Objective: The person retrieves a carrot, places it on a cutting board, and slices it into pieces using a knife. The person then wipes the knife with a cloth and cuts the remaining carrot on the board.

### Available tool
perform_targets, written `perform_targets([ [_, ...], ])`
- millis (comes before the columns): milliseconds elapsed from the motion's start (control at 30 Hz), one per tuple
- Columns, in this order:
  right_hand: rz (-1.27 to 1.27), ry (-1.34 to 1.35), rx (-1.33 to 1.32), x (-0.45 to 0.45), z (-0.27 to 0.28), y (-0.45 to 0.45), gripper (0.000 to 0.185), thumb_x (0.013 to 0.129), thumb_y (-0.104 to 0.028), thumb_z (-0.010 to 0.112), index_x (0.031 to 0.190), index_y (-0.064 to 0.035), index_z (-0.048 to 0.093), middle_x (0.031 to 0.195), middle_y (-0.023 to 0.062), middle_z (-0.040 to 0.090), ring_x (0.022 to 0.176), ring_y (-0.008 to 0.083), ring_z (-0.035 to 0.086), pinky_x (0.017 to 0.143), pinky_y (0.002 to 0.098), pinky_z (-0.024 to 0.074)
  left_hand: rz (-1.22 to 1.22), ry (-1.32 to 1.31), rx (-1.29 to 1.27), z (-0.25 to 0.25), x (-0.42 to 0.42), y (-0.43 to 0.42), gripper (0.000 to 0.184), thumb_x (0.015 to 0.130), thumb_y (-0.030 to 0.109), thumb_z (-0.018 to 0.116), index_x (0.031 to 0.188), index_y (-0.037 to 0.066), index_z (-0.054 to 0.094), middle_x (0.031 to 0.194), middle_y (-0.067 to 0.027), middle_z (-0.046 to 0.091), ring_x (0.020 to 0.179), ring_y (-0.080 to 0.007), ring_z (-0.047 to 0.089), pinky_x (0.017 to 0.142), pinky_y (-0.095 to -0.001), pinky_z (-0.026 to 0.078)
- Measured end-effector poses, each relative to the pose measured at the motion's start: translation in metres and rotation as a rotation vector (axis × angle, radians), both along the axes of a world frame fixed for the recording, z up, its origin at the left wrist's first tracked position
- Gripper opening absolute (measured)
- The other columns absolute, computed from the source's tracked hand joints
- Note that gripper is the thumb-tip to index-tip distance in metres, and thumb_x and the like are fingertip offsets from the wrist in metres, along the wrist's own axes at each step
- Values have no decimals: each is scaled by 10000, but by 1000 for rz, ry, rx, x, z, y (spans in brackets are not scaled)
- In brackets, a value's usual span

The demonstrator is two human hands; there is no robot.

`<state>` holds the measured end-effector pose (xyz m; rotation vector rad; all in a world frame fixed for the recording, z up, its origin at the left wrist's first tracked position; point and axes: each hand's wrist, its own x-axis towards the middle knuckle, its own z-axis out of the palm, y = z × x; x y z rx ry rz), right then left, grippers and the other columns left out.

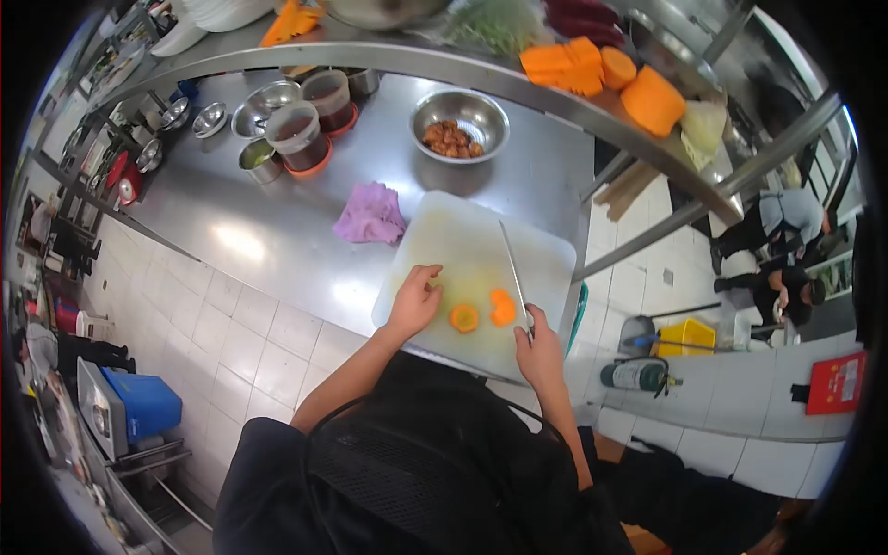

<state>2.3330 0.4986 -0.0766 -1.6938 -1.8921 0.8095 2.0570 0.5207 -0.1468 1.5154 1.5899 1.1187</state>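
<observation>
A white cutting board point(467, 245) with yellowish stains lies on the steel table. My right hand point(540, 347) grips a kitchen knife point(512, 264) by its handle, the blade pointing away from me across the board's right side. To the left of the blade lie orange carrot pieces: one rounded piece point(464, 318) and beside it a flatter, lobed piece point(502, 307). My left hand point(418, 300) hovers over or rests on the board's left part, fingers loosely bent and apart, holding nothing; I cannot tell whether it touches the board.
A purple cloth point(370, 213) lies left of the board. Behind it stand a metal colander point(460, 157) with brown chunks and tubs point(298, 139) of dark liquid. A steel shelf point(444, 61) overhead carries orange vegetable pieces point(653, 100). Co-workers point(786, 222) are at the right.
</observation>
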Motion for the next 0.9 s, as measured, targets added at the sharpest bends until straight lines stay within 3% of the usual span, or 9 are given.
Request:
perform_targets([
  [200, 25, -209, 177, 35, -39, 26, 466, 890, -180, 730, 1333, -75, 635, 1195, 221, 715, 1054, 420, 696, 890, 483, 552, 290, 305, 275, -23, -67, 70, 370, 964, 144, 637, 1310, 15, 660, 1298, -193, 634, 1091, -387, 630, 972, -458, 511],
  [267, 32, -212, 184, 41, -54, 22, 412, 861, -120, 722, 1264, -54, 672, 1130, 215, 697, 1037, 426, 678, 880, 499, 545, 408, 473, 313, -22, -93, 79, 360, 981, 209, 633, 1286, 23, 682, 1332, -197, 630, 1117, -407, 626, 1006, -495, 491],
  [333, 41, -269, 231, 45, -61, 19, 336, 858, -98, 720, 1187, -39, 699, 1060, 207, 682, 988, 410, 666, 859, 486, 537, 218, 683, -37, -17, -110, 79, 368, 978, 325, 600, 1215, 84, 746, 1292, -196, 671, 1095, -416, 649, 1014, -540, 449],
  [433, -124, -185, 216, 33, -52, 13, 277, 857, -79, 718, 1127, -17, 708, 1008, 194, 665, 925, 388, 659, 819, 473, 531, 57, 845, -214, 10, -121, 93, 444, 991, 462, 580, 1172, 105, 773, 1177, -181, 713, 1129, -434, 631, 1018, -613, 437],
  [500, -196, -131, 222, 27, -49, 9, 260, 862, -68, 713, 1115, -7, 704, 999, 189, 664, 909, 380, 658, 812, 464, 529, 46, 838, -222, 23, -125, 117, 429, 951, 457, 661, 1164, 102, 773, 1100, -169, 736, 1116, -409, 654, 1000, -564, 482],
  [600, -273, -74, 297, 12, -45, 10, 221, 887, -51, 695, 1095, 20, 698, 966, 185, 670, 857, 347, 669, 784, 426, 535, 128, 337, 31, 14, -128, 185, 513, 881, 409, 784, 1250, 57, 728, 1113, -168, 736, 1052, -356, 695, 932, -433, 551],
  [700, -372, -89, 346, 3, -35, -16, 177, 921, -41, 676, 1077, 42, 693, 939, 186, 684, 829, 315, 684, 771, 398, 546, 334, -28, 85, -13, -126, 280, 614, 889, 400, 773, 1233, -98, 669, 1126, -291, 681, 1068, -442, 661, 925, -493, 527],
  [767, -458, -90, 346, -6, -31, -35, 154, 937, -38, 670, 1065, 45, 691, 937, 187, 690, 838, 308, 688, 778, 398, 548, 562, 63, 119, -18, -118, 316, 635, 880, 392, 786, 1239, -117, 658, 1198, -348, 652, 1092, -485, 650, 962, -494, 535],
  [900, -611, -27, 353, -11, -33, -82, 98, 941, -10, 662, 1023, 38, 686, 926, 188, 681, 817, 318, 678, 757, 410, 542, 524, 154, 28, -16, -112, 342, 668, 825, 409, 836, 1249, -78, 661, 1234, -319, 621, 1099, -486, 659, 987, -522, 541],
])
